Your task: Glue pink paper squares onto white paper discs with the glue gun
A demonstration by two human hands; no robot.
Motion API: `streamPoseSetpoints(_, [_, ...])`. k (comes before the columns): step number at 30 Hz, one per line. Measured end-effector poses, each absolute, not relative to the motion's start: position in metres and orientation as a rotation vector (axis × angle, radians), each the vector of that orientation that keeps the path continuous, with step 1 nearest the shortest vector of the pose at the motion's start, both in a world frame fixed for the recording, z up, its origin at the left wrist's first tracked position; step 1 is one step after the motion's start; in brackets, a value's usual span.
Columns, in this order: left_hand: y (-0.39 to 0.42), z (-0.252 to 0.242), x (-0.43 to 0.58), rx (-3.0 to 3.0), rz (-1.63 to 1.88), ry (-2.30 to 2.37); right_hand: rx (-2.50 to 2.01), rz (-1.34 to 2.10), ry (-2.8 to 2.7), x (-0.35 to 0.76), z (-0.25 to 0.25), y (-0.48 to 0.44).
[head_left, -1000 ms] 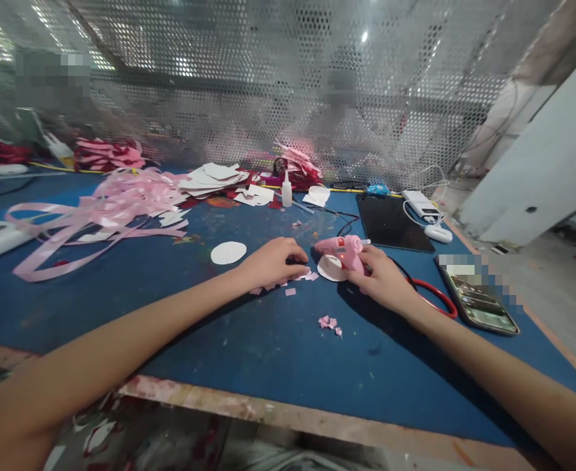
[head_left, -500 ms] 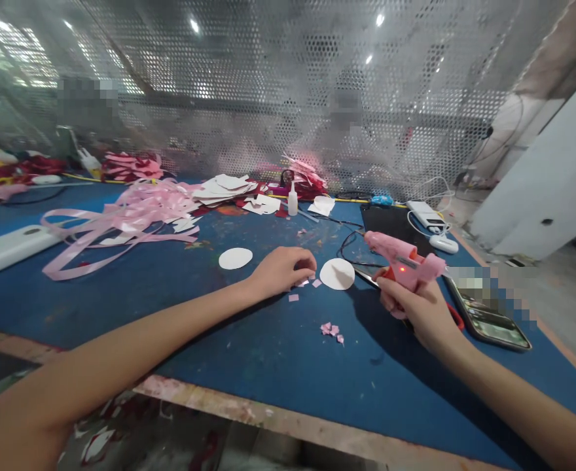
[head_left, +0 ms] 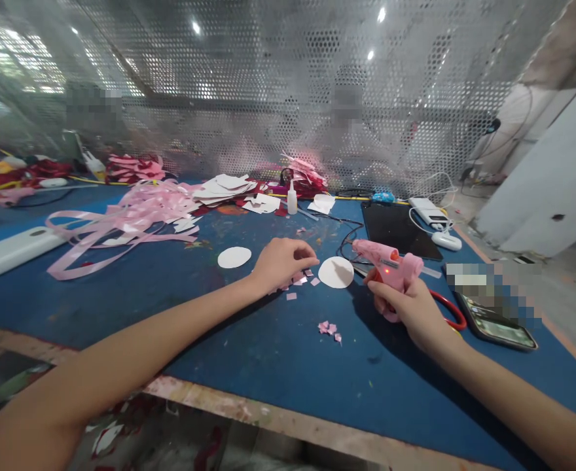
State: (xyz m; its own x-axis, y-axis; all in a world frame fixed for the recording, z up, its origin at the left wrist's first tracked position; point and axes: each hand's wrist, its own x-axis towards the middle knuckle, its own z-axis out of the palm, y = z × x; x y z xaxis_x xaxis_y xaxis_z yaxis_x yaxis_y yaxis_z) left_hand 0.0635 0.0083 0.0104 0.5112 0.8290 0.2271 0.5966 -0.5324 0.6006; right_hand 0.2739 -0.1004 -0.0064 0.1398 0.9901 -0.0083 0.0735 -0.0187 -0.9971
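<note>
My right hand (head_left: 408, 309) grips a pink hot glue gun (head_left: 389, 265) by its handle, the nozzle pointing left toward a white paper disc (head_left: 336, 272) on the blue table (head_left: 249, 340). My left hand (head_left: 281, 261) rests on the table just left of that disc, fingers curled and pinched over small pink paper bits (head_left: 302, 279); what it pinches is too small to name. A second white disc (head_left: 234, 257) lies further left. More pink scraps (head_left: 330, 328) lie nearer to me.
Pink ribbon (head_left: 121, 219) is heaped at the left, white paper pieces (head_left: 226, 186) and a small glue bottle (head_left: 292, 197) at the back. A black tablet (head_left: 398, 226), power bank (head_left: 428, 210), phone (head_left: 494, 324) and red scissors handle (head_left: 450, 309) lie at the right. A perforated screen rises behind.
My right hand lifted the glue gun off the white disc, swung it right, then brought it back left toward the disc. My left hand has stayed on the pink bits.
</note>
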Motion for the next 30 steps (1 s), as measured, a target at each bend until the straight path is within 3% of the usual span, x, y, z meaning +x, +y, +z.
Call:
streamPoseSetpoints(10, [0.006,0.006,0.057,2.382,0.89,1.072,-1.346,1.08,-1.197,0.275,-0.007,-0.101])
streamPoseSetpoints(21, [-0.017,-0.001,0.073,1.422,0.859,0.919,-1.417,1.089,-1.228,0.275,-0.01,-0.099])
streamPoseSetpoints(30, [-0.027,0.004,0.078,1.262,0.788,0.918,-1.393,1.089,-1.265,0.274,-0.009,-0.099])
